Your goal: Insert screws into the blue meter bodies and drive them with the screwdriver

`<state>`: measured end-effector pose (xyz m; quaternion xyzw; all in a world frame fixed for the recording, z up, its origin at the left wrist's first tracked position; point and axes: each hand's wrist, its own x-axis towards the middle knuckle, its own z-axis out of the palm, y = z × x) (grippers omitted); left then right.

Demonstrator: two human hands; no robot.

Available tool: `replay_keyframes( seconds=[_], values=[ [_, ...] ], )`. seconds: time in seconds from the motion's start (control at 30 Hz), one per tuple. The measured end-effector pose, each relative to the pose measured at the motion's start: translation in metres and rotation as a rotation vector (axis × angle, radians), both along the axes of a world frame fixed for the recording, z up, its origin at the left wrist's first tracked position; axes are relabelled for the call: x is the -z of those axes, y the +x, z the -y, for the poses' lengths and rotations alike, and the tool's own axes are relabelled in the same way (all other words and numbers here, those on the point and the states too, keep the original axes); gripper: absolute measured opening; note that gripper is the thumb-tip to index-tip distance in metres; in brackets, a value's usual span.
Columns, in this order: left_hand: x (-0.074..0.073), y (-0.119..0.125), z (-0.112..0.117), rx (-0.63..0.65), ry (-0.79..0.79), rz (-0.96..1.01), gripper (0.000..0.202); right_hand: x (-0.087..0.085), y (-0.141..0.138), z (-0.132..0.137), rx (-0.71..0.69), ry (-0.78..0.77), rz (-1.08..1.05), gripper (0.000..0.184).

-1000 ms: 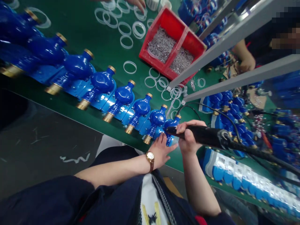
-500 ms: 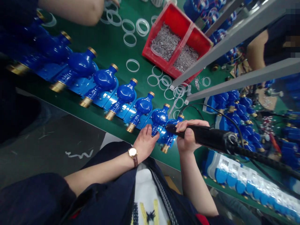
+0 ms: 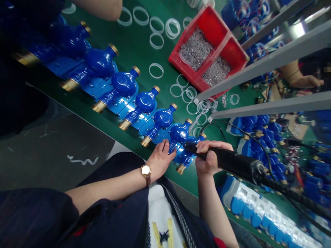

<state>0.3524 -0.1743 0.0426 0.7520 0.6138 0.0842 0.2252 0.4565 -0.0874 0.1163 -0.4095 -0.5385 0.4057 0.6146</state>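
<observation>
My left hand [image 3: 159,161], with a watch on its wrist, grips the lower pipe of a blue water meter body [image 3: 179,132] with brass ends, thumb on one side and fingers on the other. In my right hand [image 3: 207,162] is a black electric screwdriver [image 3: 230,161], fingers wrapped round it. Its tip points left, over the gap between that meter and the end meter [image 3: 185,159]; whether it touches a screw is hidden. Several more such meters, each on a light blue base, run in a slanting row up to the left.
A red two-part bin [image 3: 178,55] holds small metal screws. Clear rings [image 3: 156,70] lie scattered on the green table [image 3: 134,51]. Grey metal bars [image 3: 248,112] cross at the right, near the screwdriver cable. White-and-blue units [image 3: 248,203] line the lower right. Other people's arms [image 3: 103,8] reach in.
The view has shifted slightly, so bin and rings sit further right. Both hands keep their places at the row's end. At the far right, a co-worker's hand has come into view.
</observation>
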Motion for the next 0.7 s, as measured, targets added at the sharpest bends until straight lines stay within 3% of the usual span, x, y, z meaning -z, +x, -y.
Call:
replay_keyframes(
  seconds=[0.47,0.57,0.7],
  values=[
    [0.004,0.002,-0.001,-0.005,0.07,-0.004,0.036,0.009,0.005,-0.003,-0.002,-0.034,0.066,0.019],
    [0.006,0.003,-0.001,-0.012,0.082,-0.012,0.036,-0.012,0.006,-0.003,-0.019,-0.09,0.092,0.021],
    [0.006,0.004,-0.002,-0.016,0.082,-0.008,0.036,-0.056,-0.007,-0.004,0.002,0.046,0.049,0.017]
  ],
)
